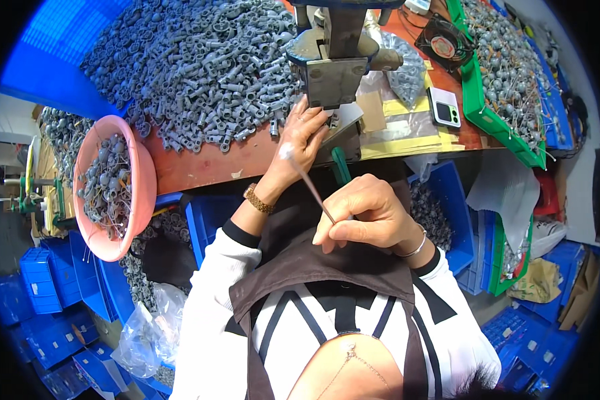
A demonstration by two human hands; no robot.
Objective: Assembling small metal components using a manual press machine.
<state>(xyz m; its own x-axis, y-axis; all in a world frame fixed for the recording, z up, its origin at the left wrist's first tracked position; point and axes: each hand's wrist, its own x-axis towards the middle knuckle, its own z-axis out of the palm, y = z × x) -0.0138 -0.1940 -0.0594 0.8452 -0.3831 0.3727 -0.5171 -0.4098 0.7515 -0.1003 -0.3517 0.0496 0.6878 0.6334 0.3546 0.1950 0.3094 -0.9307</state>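
Observation:
My left hand (pixel 301 137) reaches to the base of a grey metal press (pixel 333 63) at the wooden bench's front edge, fingertips pinched on a small grey part under the press head. My right hand (pixel 365 217) is held close to my chest, fingers closed on a thin metal rod (pixel 313 190) that slants up toward my left wrist. A big heap of small grey plastic parts (pixel 200 60) covers the bench to the left of the press.
A pink bowl (pixel 143 170) of grey parts with wires sits at the bench's left end. A phone (pixel 445 107), a small fan (pixel 442 41) and a green tray (pixel 477 107) of parts lie right. Blue bins (pixel 447 193) stand below and around me.

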